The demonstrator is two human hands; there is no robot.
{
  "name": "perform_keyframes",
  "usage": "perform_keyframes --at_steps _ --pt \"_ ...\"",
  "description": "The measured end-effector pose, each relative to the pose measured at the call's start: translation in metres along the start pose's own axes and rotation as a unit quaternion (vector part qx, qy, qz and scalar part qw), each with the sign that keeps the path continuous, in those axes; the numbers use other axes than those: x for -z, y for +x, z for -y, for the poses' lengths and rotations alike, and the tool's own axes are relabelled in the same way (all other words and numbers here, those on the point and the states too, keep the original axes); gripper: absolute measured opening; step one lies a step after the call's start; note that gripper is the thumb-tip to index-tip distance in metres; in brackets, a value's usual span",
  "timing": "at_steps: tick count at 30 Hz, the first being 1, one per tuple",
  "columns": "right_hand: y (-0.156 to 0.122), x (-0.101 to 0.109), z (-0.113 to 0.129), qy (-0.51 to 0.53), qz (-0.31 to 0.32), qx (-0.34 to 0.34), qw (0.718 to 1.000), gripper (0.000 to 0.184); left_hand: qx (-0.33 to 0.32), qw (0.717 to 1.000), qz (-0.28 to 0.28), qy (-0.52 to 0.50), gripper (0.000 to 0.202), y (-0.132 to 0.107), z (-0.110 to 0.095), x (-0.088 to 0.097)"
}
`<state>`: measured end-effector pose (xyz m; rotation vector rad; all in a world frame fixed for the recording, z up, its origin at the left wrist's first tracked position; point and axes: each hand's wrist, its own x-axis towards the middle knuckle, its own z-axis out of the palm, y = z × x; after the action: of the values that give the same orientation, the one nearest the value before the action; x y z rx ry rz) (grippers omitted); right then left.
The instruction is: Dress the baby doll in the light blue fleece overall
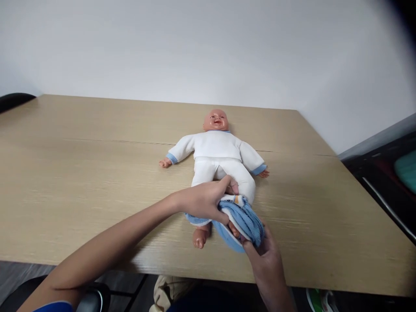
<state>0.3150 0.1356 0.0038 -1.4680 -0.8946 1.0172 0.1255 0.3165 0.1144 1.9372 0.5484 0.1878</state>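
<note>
One table (81, 182), one doll (217, 145), two hands and one bunched blue-and-white cloth (243, 216).
The single tabletop carries the one doll, lying face up right of the middle, its head toward the far edge and its feet near the front edge; two white sleeves (183, 146) spread toward the left and right edges. Both hands work close to the front edge, on one leg: the left hand (206, 199) holds the cloth's upper side, thumb at the opening, and the right hand (268, 258) grips its lower side, thumb over the rim. Of the doll's two feet, one bare foot (199, 237) lies outside the cloth; the other foot (233, 229) shows only partly within it.
</note>
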Motion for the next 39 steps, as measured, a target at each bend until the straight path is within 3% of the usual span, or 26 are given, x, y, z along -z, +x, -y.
perform_keyframes --at_steps 4,12,16,20,23,26,33,36,39 --pt "-0.001 0.003 0.003 0.011 0.018 -0.023 1.000 0.044 -0.005 1.000 -0.006 -0.018 0.064 -0.001 -0.001 -0.002" --pt "0.008 0.002 0.012 0.003 0.001 0.005 1.000 0.047 0.004 0.995 -0.031 -0.099 0.065 -0.008 -0.006 -0.010" --pt "0.022 0.005 0.030 0.019 0.021 0.046 0.999 0.058 0.029 0.993 -0.077 -0.088 0.064 -0.014 -0.013 -0.013" --pt "0.048 0.023 0.044 -0.022 0.081 0.105 0.991 0.047 0.011 0.994 -0.099 -0.034 0.050 -0.021 -0.015 -0.013" --pt "0.070 0.041 0.058 -0.105 0.166 0.129 0.972 0.042 -0.019 0.992 -0.118 0.031 0.032 -0.024 -0.013 -0.010" --pt "0.088 0.053 0.076 -0.203 0.255 0.136 0.936 0.044 -0.059 0.989 -0.111 0.076 0.021 -0.026 -0.010 -0.004" --pt "0.122 0.057 0.105 -0.310 0.377 0.202 0.849 0.040 -0.097 0.989 -0.098 0.061 0.035 -0.027 0.002 0.000" --pt "0.137 0.060 0.105 -0.313 0.402 0.219 0.832 0.044 -0.100 0.988 -0.099 0.070 0.038 -0.027 0.006 0.000" --pt "0.146 0.062 0.105 -0.303 0.415 0.206 0.833 0.047 -0.098 0.984 -0.119 0.088 0.052 -0.031 0.010 0.000"
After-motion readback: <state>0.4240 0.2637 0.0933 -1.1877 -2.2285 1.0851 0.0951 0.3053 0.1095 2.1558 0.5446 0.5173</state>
